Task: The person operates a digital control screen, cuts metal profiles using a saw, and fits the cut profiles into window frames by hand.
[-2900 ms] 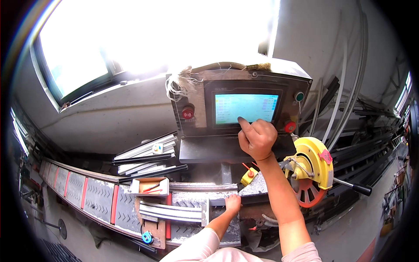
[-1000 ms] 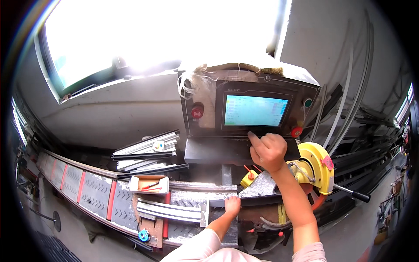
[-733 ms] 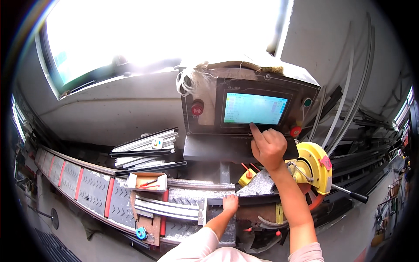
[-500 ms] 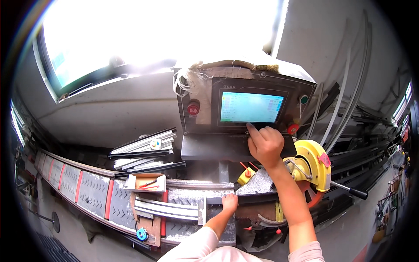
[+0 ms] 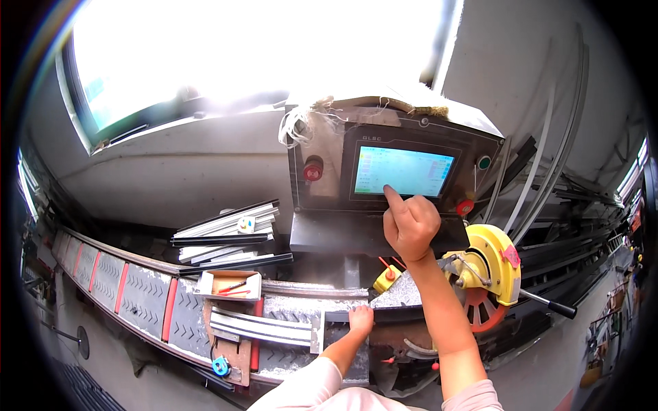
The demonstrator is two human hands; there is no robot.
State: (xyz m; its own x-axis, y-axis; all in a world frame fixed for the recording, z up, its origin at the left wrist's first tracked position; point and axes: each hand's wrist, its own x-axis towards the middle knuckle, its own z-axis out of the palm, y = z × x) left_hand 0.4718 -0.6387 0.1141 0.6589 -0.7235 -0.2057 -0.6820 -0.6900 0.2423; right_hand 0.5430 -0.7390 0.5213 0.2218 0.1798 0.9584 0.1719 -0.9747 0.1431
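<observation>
While R hand [image 5: 415, 225], empty, fisted, points at touchscreen [image 5: 408, 170], L hand [image 5: 361, 318] rests on dk. bar [image 5: 397, 314], grip unclear. Bar prob. stiff; hold edges.

A glaring window [image 5: 260, 55] sits above a grey wall [image 5: 192, 179].

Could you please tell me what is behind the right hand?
The lit screen and the dark ledge below it show around the right hand; whatever lies directly behind the hand is covered.
</observation>
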